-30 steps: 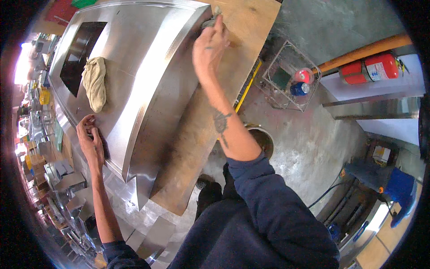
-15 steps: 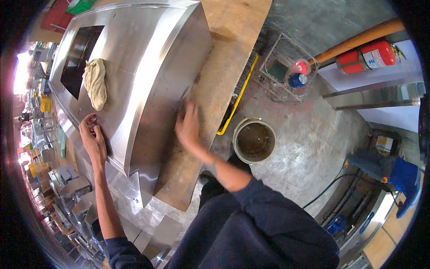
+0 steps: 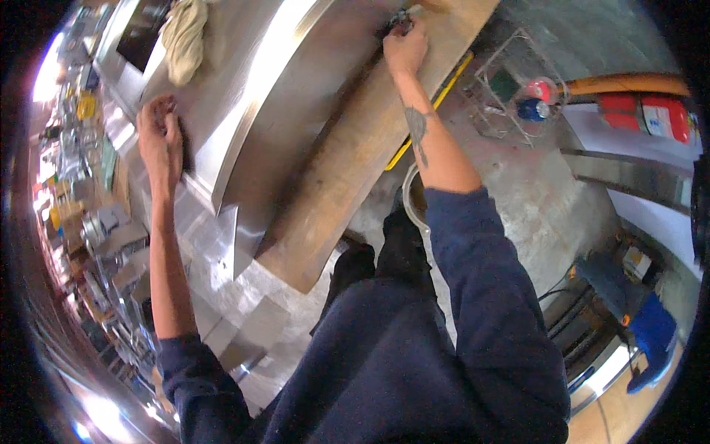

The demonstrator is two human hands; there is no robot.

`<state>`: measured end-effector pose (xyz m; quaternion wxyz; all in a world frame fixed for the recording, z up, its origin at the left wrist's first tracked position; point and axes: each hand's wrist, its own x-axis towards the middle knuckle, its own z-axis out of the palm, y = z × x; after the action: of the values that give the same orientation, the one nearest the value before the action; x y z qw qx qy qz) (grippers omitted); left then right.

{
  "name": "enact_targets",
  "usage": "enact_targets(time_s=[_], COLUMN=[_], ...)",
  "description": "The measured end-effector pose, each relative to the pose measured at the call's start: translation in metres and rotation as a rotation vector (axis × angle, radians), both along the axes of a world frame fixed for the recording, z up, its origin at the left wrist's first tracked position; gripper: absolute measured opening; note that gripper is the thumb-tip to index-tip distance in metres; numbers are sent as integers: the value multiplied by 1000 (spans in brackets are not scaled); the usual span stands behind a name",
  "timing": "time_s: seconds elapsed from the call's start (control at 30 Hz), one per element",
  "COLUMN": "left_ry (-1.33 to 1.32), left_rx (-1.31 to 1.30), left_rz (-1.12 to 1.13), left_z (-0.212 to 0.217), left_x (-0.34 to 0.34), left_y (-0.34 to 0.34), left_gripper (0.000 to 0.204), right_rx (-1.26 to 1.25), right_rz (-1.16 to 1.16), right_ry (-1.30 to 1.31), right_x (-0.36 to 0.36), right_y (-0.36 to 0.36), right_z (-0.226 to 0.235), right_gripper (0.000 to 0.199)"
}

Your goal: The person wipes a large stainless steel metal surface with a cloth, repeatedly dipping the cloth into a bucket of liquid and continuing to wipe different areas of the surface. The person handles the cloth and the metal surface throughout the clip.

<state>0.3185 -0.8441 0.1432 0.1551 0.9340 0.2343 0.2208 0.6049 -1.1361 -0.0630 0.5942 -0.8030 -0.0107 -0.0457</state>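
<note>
A large brushed-metal housing (image 3: 296, 96) with sloping sides lies on a brown wooden board (image 3: 347, 177). My left hand (image 3: 160, 140) rests on its top near the left edge, fingers loosely bent and thumb apart, with no held thing visible. Above that hand lies a crumpled cream cloth (image 3: 183, 41), beside a dark rectangular opening (image 3: 140, 37) in the metal. My right hand (image 3: 407, 50) reaches to the far end of the housing's side, low by the board. Its fingers are closed around a small dark, crumpled thing (image 3: 400, 22), too unclear to name.
A bucket (image 3: 414, 196) stands on the floor, partly hidden by my right sleeve. Beyond it are a wire-frame rack (image 3: 510, 96) holding cans, a yellow bar (image 3: 444, 89) along the board, and a red fire extinguisher (image 3: 658, 118). Metal parts (image 3: 118, 229) crowd the left.
My right hand has moved away from me along the housing's side to its far end. My left hand stays on the metal top. The whole view has shifted.
</note>
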Motion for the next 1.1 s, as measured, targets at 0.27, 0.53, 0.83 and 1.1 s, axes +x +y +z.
enact_targets(time_s=[0.27,0.53,0.83,1.1], left_ry=[93,-2,-117,-113], left_rx=[80,245,139,158], left_rz=[80,-38,-15,-81], left_z=[14,2,1,-4], left_x=[1,-9,8,22], left_y=[-19,11,-3,6], left_gripper=[28,30,26,26], right_rx=[28,116,-1,132], right_rz=[448,113,33,355], right_ry=[282,-32,-3,171], right_x=[-435,-200,-388,-621], right_y=[49,30,71,89], right_z=[-11,5,9,15], right_gripper=[67,38,38,41])
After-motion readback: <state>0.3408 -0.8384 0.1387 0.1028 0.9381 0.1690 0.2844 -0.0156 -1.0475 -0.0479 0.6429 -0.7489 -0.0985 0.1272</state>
